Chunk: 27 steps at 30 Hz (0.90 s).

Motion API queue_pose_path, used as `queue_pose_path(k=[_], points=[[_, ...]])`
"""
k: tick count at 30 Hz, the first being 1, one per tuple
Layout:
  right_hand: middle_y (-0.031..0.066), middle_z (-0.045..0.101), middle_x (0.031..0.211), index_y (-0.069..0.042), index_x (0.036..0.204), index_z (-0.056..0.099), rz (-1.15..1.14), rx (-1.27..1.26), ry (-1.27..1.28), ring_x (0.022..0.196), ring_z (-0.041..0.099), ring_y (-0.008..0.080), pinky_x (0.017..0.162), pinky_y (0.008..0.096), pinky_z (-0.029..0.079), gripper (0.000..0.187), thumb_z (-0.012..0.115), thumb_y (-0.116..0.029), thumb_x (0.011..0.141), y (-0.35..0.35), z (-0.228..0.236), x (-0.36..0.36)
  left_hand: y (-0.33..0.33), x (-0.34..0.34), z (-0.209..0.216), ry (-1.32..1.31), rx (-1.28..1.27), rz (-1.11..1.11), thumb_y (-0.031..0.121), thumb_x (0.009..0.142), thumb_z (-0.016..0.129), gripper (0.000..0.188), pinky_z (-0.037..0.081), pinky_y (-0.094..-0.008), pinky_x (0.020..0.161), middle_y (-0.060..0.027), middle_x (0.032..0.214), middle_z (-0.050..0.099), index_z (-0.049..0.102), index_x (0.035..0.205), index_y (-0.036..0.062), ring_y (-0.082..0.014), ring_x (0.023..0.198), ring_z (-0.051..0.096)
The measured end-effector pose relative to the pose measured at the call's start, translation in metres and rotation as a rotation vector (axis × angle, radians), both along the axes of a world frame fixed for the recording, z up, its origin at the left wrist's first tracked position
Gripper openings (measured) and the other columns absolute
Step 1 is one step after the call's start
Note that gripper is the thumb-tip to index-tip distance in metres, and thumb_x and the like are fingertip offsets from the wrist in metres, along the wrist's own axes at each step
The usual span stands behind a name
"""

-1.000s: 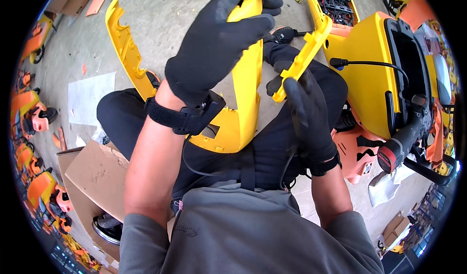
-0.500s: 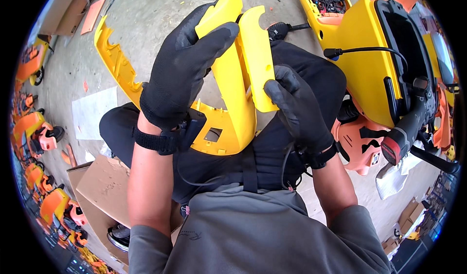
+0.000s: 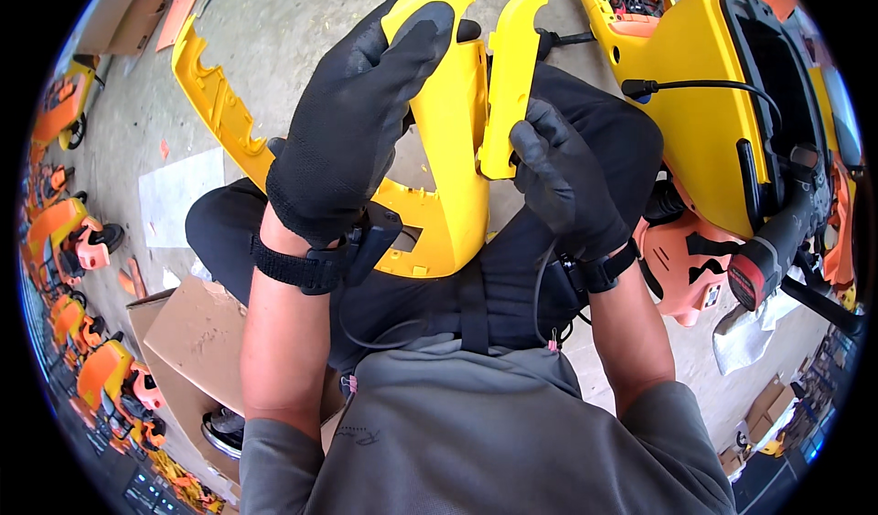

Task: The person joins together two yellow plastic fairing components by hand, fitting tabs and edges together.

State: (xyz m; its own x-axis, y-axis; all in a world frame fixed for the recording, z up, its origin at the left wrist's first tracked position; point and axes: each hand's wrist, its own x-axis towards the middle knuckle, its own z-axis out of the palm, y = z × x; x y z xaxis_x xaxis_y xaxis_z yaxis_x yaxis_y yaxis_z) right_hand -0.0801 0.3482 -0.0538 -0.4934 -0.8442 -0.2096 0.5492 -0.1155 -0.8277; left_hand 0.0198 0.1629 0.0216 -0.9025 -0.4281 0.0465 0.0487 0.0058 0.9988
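My left hand [image 3: 352,117], in a black glove, is closed round one upright arm of a large yellow U-shaped plastic panel [image 3: 448,140]. The panel's curved base hangs over my lap, and its other arm, with clips along the edge, sticks up to the left past my wrist. Between thumb and fingers of my gloved right hand [image 3: 572,177] is the lower end of a narrow yellow plastic strip [image 3: 512,76] with a hooked top. The strip stands close beside the panel's right arm, a gap showing between their upper parts. Whether their lower ends touch I cannot tell.
A yellow scooter body [image 3: 700,103] with a black handlebar grip [image 3: 768,250] stands close on my right, an orange panel [image 3: 681,263] below it. At my left lies an open cardboard box [image 3: 197,350]. Several orange and yellow scooters line the far left.
The narrow strip has moved right and tilted, opening a gap at the top beside the panel's arm. The panel has turned a little, showing more of that arm's side.
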Motion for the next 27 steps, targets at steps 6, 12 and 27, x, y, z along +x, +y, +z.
queue_pose_path(k=[6,12,27], points=[[0.0030,0.063,0.113,0.000,0.127,0.057,-0.035,0.048,0.056,0.102,0.057,0.0085,0.092,0.0253,0.047,0.032,0.059,-0.019,0.102,0.000,-0.001,-0.001,0.003,0.002,0.011,-0.197,-0.156,0.067,0.019,0.106,0.049,0.036,0.054,-0.0203,0.077,-0.0087,0.120,0.067,0.056,0.139,0.0067,-0.0111,0.094,0.067],[0.0026,0.064,0.110,0.000,0.124,0.059,-0.037,0.042,0.136,0.098,0.059,0.0089,0.090,0.0254,0.049,0.030,0.064,-0.014,0.097,-0.001,-0.003,0.000,-0.014,0.012,-0.013,-0.089,-0.268,0.007,0.014,0.101,0.057,0.038,0.056,-0.0255,0.084,-0.0094,0.120,0.067,0.056,0.138,0.0062,-0.0163,0.100,0.068],[0.0108,0.069,0.092,0.001,0.115,0.056,-0.067,0.038,0.619,0.081,0.066,0.0146,0.074,0.0295,0.053,0.034,0.071,-0.019,0.092,-0.016,0.003,0.028,-0.035,0.028,-0.023,0.037,-1.222,0.120,0.006,0.094,0.065,0.047,0.050,-0.0331,0.101,-0.0159,0.133,0.062,0.054,0.140,0.0053,-0.0286,0.120,0.062]])
